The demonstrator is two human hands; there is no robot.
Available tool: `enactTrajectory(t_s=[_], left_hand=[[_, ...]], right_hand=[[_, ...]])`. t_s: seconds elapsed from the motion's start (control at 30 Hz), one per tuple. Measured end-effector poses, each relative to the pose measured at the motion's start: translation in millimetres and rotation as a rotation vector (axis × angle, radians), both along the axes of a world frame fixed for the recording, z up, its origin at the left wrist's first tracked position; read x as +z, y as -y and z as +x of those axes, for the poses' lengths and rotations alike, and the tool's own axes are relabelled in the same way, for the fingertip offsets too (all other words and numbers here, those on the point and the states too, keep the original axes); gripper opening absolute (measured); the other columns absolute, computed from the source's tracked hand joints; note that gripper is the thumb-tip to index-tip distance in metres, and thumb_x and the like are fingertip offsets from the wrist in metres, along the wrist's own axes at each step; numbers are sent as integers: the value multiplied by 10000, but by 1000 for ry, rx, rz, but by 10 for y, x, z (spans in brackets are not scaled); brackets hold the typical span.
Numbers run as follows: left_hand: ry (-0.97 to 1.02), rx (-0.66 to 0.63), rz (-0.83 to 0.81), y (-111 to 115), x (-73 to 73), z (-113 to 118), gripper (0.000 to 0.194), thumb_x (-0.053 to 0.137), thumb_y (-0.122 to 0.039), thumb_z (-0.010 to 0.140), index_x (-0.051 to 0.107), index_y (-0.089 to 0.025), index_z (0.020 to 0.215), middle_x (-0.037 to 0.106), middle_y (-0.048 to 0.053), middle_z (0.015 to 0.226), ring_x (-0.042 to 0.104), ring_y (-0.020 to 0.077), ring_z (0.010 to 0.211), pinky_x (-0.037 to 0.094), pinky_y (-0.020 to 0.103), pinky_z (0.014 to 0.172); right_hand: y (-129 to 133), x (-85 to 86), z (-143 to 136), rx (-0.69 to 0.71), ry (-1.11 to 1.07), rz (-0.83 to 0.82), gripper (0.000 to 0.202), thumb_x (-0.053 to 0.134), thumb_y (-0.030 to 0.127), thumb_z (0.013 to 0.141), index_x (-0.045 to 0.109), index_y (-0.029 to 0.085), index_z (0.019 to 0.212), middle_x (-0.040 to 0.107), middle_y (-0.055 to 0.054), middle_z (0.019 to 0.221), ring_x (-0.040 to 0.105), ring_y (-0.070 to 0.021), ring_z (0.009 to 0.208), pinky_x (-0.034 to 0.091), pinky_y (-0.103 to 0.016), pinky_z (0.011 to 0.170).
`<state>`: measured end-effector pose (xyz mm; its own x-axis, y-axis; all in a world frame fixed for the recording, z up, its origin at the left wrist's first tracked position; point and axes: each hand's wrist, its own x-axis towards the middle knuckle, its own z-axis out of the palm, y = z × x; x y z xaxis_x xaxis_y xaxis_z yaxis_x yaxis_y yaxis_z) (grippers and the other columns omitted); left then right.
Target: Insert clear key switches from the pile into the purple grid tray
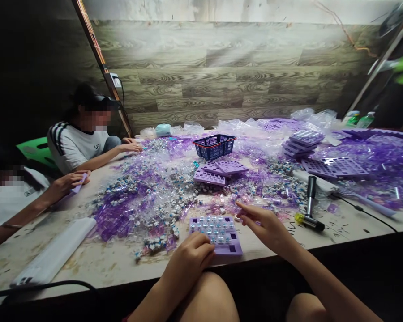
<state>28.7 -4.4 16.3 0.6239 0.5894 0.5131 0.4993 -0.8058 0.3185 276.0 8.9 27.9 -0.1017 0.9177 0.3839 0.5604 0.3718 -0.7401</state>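
A purple tray (223,254) lies at the table's front edge, with rows of clear and bluish pieces in its slots and a few slots dark and unfilled. My left hand (192,251) rests at the tray's left front, its fingers bent together over the edge; what they hold, if anything, is hidden. My right hand (263,226) is just right of the tray, thumb and fingers close together near a small whitish piece at the fingertips. Behind the tray, loose pink and clear pieces (218,203) are scattered over the table.
Purple trays (210,177) are stacked behind the work, with a dark blue basket (215,147) beyond. A hammer (310,203) lies right. A long white bar (58,250) lies left. Heaped purple pieces (116,219) spread across the table. Two people sit at left, one's hand (70,183) holding a purple piece.
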Motion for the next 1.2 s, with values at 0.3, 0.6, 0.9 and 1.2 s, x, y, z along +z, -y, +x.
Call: enactTrajectory(t_s=[0.3,0.6,0.9,1.2], left_hand=[[25,30,-113,47,31,-45,266,413,-155,954,677,-172,984,643,66,935,639,149,828,537,235,759],[-27,71,-157,19,31,-33,200,533,-62,872,683,-187,917,666,43,925,638,165,832,541,259,767],[-89,91,-257,-16,91,-17,181,527,-17,865,621,-168,837,617,21,897,584,163,850,479,277,795],[-192,58,-193,-57,107,9,162,513,-36,887,558,-164,800,583,14,879,527,171,878,442,277,791]], right_hand=[[42,83,-3,26,39,8,381,532,301,852,649,133,1173,699,-63,816,614,-157,661,515,-279,619],[85,104,2,102,91,-39,354,526,292,873,643,168,1184,707,-55,866,596,-139,662,490,-256,644],[150,181,-21,200,220,-111,290,499,268,911,616,183,1162,680,-38,860,584,-143,699,449,-257,696],[145,162,6,218,240,-150,294,490,257,926,593,190,1194,678,-45,943,592,-154,765,449,-277,736]])
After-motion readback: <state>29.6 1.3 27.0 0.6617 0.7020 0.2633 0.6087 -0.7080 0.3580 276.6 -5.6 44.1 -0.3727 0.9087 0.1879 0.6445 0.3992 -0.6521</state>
